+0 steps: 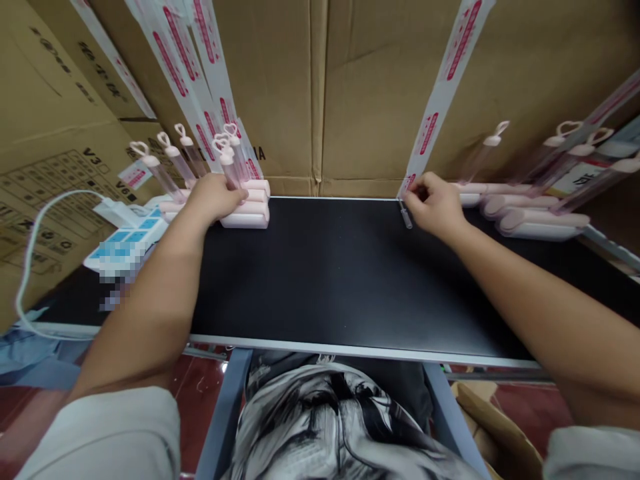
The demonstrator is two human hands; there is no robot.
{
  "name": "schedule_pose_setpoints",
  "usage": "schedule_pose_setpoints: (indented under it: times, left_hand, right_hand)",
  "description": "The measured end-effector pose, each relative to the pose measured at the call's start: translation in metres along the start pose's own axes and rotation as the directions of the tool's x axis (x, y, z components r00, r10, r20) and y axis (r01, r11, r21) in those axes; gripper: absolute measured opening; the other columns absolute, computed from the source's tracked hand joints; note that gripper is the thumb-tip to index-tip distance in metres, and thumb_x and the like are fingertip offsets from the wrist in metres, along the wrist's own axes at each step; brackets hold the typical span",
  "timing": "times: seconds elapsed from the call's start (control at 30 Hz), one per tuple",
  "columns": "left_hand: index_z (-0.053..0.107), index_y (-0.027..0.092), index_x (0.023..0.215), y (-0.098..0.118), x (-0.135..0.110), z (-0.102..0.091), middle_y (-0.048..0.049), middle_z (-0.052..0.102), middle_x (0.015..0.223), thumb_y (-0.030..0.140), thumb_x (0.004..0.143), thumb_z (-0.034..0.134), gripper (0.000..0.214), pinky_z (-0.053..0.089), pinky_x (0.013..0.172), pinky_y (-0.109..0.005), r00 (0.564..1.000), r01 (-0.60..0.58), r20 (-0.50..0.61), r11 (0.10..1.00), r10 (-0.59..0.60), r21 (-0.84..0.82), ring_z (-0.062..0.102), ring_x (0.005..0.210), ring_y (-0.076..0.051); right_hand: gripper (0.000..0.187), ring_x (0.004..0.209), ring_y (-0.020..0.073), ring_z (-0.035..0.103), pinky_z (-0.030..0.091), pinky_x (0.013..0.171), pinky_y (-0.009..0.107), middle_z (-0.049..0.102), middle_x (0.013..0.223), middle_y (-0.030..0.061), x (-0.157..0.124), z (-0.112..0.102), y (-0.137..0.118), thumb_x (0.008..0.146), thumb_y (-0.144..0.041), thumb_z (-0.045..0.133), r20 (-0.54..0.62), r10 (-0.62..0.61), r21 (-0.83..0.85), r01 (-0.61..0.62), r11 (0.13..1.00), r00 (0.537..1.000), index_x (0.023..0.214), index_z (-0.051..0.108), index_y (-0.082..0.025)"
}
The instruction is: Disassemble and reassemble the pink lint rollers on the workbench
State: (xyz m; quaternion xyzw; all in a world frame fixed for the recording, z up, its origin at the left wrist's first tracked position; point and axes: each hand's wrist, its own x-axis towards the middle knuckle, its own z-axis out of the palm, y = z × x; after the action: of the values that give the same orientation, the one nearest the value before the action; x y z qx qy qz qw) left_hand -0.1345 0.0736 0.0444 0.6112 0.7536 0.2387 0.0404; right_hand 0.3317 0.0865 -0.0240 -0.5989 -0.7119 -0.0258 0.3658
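Note:
My left hand [215,198] is closed around a pink-and-white rounded case [245,218] in the left group, its thumb lying on the pink top. Beside the thumb stands a clear pinkish tube [231,175] with a heart-shaped loop on its cap. Across the board, my right hand [436,205] is closed in a pinch near the back edge. A small grey rod [406,217] with a clear-looking end is at these fingertips; whether they grip it or something hidden, I cannot tell. More pink-and-white cases [543,223] with loop-topped tubes [575,177] stand right of this hand.
The black board [320,280] has a pale front edge. Behind it rise taped cardboard boxes [370,87]. A white-and-blue power strip [127,240] with a white cable [35,240] sits left. A bottle [600,163] stands far right, partly hidden behind the tubes.

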Motion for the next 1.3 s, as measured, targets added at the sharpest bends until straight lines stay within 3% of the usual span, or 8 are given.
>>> schedule_pose_setpoints:
  times: [0.13, 0.27, 0.5, 0.9, 1.03, 1.17, 1.23, 1.3]
  left_hand:
    - [0.069, 0.017, 0.075, 0.023, -0.018, 0.009, -0.0023, 0.062, 0.066, 0.045, 0.079, 0.082, 0.031, 0.037, 0.069, -0.03, 0.993, -0.118, -0.02, 0.992, 0.117, -0.05, 0.053, 0.067, -0.017]
    - [0.069, 0.019, 0.071, 0.047, -0.038, 0.022, -0.0052, 0.068, 0.07, 0.049, 0.076, 0.083, 0.033, 0.036, 0.062, -0.031, 0.973, -0.232, -0.035, 0.962, 0.23, -0.145, 0.06, 0.069, -0.022]
    - [0.073, 0.016, 0.075, 0.069, -0.063, 0.032, -0.0044, 0.07, 0.071, 0.051, 0.079, 0.08, 0.036, 0.036, 0.059, -0.028, 0.951, -0.302, -0.035, 0.9, 0.307, -0.313, 0.058, 0.066, -0.017]
    - [0.077, 0.014, 0.078, 0.074, -0.07, 0.038, -0.0049, 0.072, 0.071, 0.05, 0.078, 0.081, 0.037, 0.036, 0.058, -0.027, 0.95, -0.287, -0.008, 0.86, 0.313, -0.421, 0.056, 0.064, -0.015]
    - [0.077, 0.014, 0.081, 0.072, -0.069, 0.041, -0.0056, 0.074, 0.073, 0.052, 0.079, 0.08, 0.039, 0.036, 0.058, -0.026, 0.945, -0.297, -0.016, 0.839, 0.326, -0.456, 0.056, 0.064, -0.015]
    - [0.073, 0.013, 0.079, 0.075, -0.073, 0.044, -0.0062, 0.075, 0.074, 0.051, 0.081, 0.08, 0.038, 0.038, 0.054, -0.024, 0.942, -0.266, 0.007, 0.757, 0.336, -0.597, 0.054, 0.058, -0.011]
    - [0.07, 0.014, 0.08, 0.08, -0.077, 0.045, -0.005, 0.073, 0.073, 0.051, 0.081, 0.081, 0.039, 0.039, 0.049, -0.023, 0.944, -0.202, 0.04, 0.669, 0.328, -0.715, 0.052, 0.052, -0.009]
    - [0.069, 0.014, 0.082, 0.085, -0.082, 0.048, -0.0022, 0.068, 0.065, 0.054, 0.08, 0.083, 0.043, 0.04, 0.044, -0.023, 0.946, -0.127, 0.079, 0.581, 0.316, -0.804, 0.052, 0.047, -0.009]
  right_hand:
    - [0.016, 0.089, 0.0324, 0.071, 0.053, 0.08, 0.043, 0.076, 0.094, 0.012, -0.003, 0.011, -0.012, 0.091, -0.038, 0.061, 0.236, 0.013, -0.222, 0.041, 0.974, 0.972, 0.099, 0.065, -0.024]
    - [0.02, 0.091, 0.0336, 0.073, 0.053, 0.076, 0.041, 0.077, 0.097, 0.0152, 0.003, 0.019, 0.016, 0.089, -0.036, 0.064, 0.346, 0.13, -0.395, 0.019, 0.919, 0.929, 0.101, 0.068, -0.021]
    - [0.02, 0.09, 0.0313, 0.072, 0.05, 0.076, 0.038, 0.077, 0.094, 0.0123, 0.013, 0.016, 0.055, 0.088, -0.035, 0.068, 0.367, 0.138, -0.424, 0.033, 0.905, 0.92, 0.102, 0.069, -0.021]
    - [0.009, 0.081, 0.0288, 0.07, 0.048, 0.07, 0.036, 0.074, 0.08, 0.0097, 0.016, 0.013, 0.058, 0.085, -0.03, 0.07, 0.349, 0.217, -0.491, -0.02, 0.871, 0.912, 0.085, 0.067, -0.022]
    - [0.016, 0.078, 0.0288, 0.068, 0.049, 0.069, 0.037, 0.071, 0.076, 0.0087, 0.017, 0.005, 0.055, 0.084, -0.036, 0.073, 0.342, 0.253, -0.501, -0.052, 0.864, 0.905, 0.08, 0.066, -0.022]
    - [0.028, 0.084, 0.031, 0.068, 0.053, 0.079, 0.043, 0.072, 0.084, 0.0105, 0.009, -0.004, 0.03, 0.087, -0.05, 0.072, 0.195, 0.178, -0.296, -0.115, 0.948, 0.964, 0.093, 0.068, -0.023]
    - [0.037, 0.085, 0.029, 0.068, 0.055, 0.083, 0.044, 0.073, 0.091, 0.0092, -0.002, -0.003, 0.007, 0.088, -0.056, 0.073, 0.204, 0.029, 0.042, -0.038, 0.998, 0.979, 0.105, 0.068, -0.024]
    - [0.058, 0.092, 0.0278, 0.069, 0.057, 0.084, 0.043, 0.073, 0.109, 0.0084, -0.017, 0.003, -0.021, 0.08, -0.066, 0.078, 0.307, -0.161, 0.46, 0.002, 0.888, 0.938, 0.121, 0.065, -0.027]
